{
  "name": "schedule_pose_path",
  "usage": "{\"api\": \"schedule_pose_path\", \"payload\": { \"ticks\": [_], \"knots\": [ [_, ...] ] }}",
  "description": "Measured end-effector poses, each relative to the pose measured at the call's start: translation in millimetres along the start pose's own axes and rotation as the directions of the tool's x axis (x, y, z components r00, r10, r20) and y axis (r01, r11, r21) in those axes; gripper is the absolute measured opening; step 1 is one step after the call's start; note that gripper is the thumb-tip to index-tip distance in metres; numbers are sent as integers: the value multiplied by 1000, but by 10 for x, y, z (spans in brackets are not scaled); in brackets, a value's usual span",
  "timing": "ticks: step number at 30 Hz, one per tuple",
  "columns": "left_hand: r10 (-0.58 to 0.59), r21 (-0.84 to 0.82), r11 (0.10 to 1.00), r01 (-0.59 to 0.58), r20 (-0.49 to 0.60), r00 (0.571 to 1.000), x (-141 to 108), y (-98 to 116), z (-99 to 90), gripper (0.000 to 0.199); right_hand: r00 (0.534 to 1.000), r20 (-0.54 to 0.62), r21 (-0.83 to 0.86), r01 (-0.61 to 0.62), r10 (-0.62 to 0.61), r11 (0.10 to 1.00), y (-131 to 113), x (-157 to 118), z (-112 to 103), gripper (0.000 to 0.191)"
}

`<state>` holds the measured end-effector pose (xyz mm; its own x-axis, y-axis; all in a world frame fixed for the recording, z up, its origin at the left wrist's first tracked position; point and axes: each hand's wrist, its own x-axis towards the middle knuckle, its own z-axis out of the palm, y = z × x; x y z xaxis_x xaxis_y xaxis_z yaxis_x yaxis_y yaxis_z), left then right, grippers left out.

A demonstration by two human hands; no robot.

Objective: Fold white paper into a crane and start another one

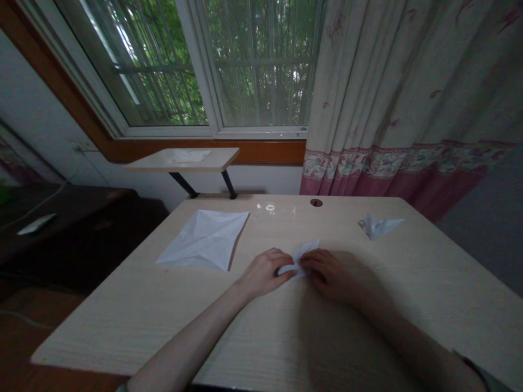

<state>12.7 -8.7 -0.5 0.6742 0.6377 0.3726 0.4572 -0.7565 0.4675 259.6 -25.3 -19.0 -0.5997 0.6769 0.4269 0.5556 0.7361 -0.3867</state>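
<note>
Two hands — left hand (pixel 263 274), right hand (pixel 329 277) — fingers pinching folded paper (pixel 305 252), mostly hidden beneath them

Home room, study or bedroom, not workshop or office. Barred window (pixel 253 65) looks onto green trees. Right of window: long floral curtain (pixel 392 98) with pink border. Below window: small wall-mounted wooden shelf (pixel 182 159). Left of window: dark wooden furniture (pixel 61 228). Before window: light wood-grain desk (pixel 122 326).
</note>
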Motion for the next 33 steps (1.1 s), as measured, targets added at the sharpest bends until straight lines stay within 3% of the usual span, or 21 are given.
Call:
{"api": "schedule_pose_path", "payload": {
  "ticks": [5,9,23,29,33],
  "knots": [
    [2,95,996,-3,14,1000,-18,7,9,32,1000,5,-4,0,0,1000,-7,1,-16,37],
    [11,131,991,-13,13,1000,-22,-4,10,28,1000,3,-8,-7,8,1000,-18,6,-27,34],
    [49,82,995,-51,21,999,-24,-21,8,22,1000,7,-33,1,-1,999,-13,18,-4,20],
    [59,44,997,-62,55,997,-15,-13,0,18,998,-22,25,-50,50,998,-66,39,9,18],
    [48,12,999,-48,48,998,-19,-17,10,17,1000,-7,54,-10,10,999,-87,44,-5,13]
  ]
}}
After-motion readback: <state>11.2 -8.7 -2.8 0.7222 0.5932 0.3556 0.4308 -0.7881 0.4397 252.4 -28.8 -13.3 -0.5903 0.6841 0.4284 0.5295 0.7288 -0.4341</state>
